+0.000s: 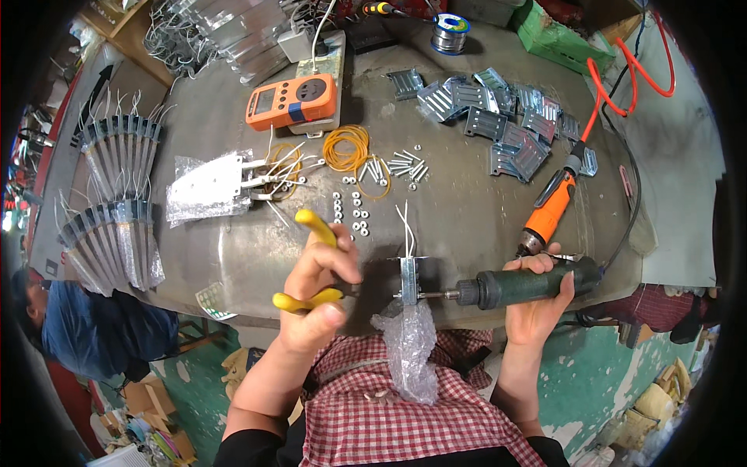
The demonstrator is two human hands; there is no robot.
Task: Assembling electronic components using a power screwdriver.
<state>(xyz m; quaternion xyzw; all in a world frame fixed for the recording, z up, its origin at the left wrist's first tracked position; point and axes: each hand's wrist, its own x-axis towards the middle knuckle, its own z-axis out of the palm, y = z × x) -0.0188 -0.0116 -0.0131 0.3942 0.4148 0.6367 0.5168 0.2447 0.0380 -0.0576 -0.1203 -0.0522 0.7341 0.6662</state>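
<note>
At the far left, two fans of metal strips (117, 202) with white wires are lying near the left edge of the grey surface (467, 210), and a plastic-wrapped flat part (206, 187) with wires is sitting just to their right. Behind it an orange meter (292, 101) is resting toward the back. Yellow rubber bands (348, 148), small screws (406, 165) and a scatter of nuts (350, 210) are occupying the middle, leaving a bare stretch of surface between them and the near edge.

The left hand (315, 292) is coming up from below with the wrist bent back, its fingers (342, 265) clenched around yellow-handled pliers (311, 261); the pliers' nose is pointing right toward the small metal bracket (408, 280), though whether it is gripping it is hard to tell. The bracket is standing upright at the near edge of the surface, two white wires (405, 226) rising from it and a clear plastic bag (408, 350) hanging below over the checked apron (389, 420).

The right hand (537, 292) is reaching up palm-in, fingers wrapped around a dark green power driver (529, 282) held level, its bit touching the bracket's right side. An orange driver (548, 210) is lying just behind it, its orange hose (622, 70) running back. A pile of metal brackets (498, 117) is filling the right rear.
</note>
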